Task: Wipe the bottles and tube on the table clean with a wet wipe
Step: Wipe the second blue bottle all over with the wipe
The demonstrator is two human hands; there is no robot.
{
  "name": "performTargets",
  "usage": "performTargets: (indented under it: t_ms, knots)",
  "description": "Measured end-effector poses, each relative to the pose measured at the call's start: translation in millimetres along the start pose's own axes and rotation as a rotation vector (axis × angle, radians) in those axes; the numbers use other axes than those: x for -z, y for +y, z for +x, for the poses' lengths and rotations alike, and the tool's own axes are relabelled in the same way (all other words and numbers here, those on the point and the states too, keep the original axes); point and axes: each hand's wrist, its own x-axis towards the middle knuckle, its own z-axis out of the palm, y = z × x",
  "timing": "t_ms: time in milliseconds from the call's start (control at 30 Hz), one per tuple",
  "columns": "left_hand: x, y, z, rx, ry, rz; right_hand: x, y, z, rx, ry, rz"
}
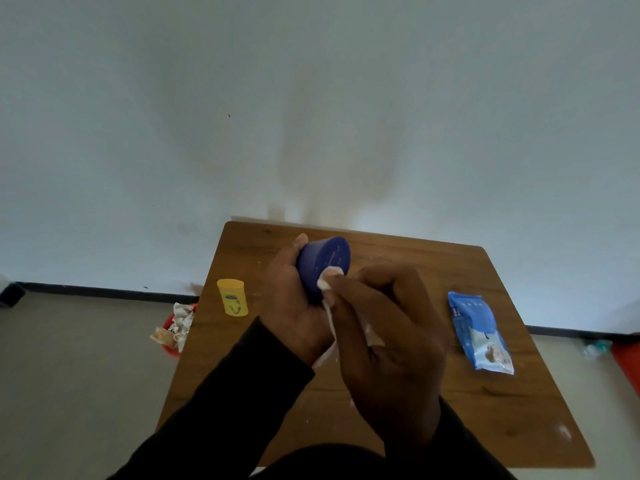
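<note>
Left hand point(294, 306) grips blue bottle point(322, 263) — right hand point(384, 327) pinches wet wipe point(329, 277) against it.

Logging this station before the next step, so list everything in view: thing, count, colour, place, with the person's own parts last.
blue bottle: one, dark blue, held up over the table's middle, its flat end facing the camera
wet wipe: one, white, pressed on the blue bottle's end and trailing down between the hands
yellow bottle: one, yellow, upright near the table's left edge
wipes pack: one, blue and white, lying flat on the table's right side
table: one, brown wood, centre, against the wall
red bin: one, red, on the floor left of the table, holding crumpled white wipes
left hand: one, grip round the blue bottle
right hand: one, pinching the wet wipe
sleeves: two, black, bottom of frame
</note>
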Motion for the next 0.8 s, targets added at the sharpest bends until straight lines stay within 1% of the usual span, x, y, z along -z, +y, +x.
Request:
performTargets:
  t_ms: [133,233,300,400,467,567,633,667,700,733,767,800]
  knots:
    - [-3,-3,-3,-0.042,-0.007,0.011,3,1,6,-0.049,0.023,-0.004]
    - [-1,-1,-1,-0.090,0.046,0.065,3,-4,-3,-0.073,-0.049,0.075]
    - [1,1,1,-0.118,0.043,0.108,1,-7,-6,-0.067,-0.071,0.082]
    - [0,-4,0,-0.081,-0.002,0.074,2,1,5,-0.069,0.013,0.039]
    - [-1,-8,-1,-0.098,-0.007,0.075,3,6,15,-0.077,0.066,0.006]
    - [0,-6,-3,-0.106,-0.022,0.048,-1,4,12,-0.084,0.054,0.011]
    - [6,0,2,-0.175,0.023,0.021,-6,-1,1,-0.080,-0.004,0.047]
    - [7,1,2,-0.197,0.003,-0.061,-8,-4,-4,-0.069,-0.031,0.055]
    - [1,3,-4,-0.249,0.029,-0.088,-8,-6,-8,-0.053,-0.049,0.053]
    - [1,2,-4,-0.321,0.028,-0.066,-8,-7,-9,-0.035,-0.055,0.040]
    - [-1,0,-4,-0.296,0.023,-0.072,-8,-6,-7,-0.019,-0.050,0.021]
    - [0,-2,-4,-0.298,0.009,-0.007,-7,-4,-4,-0.010,-0.037,0.001]
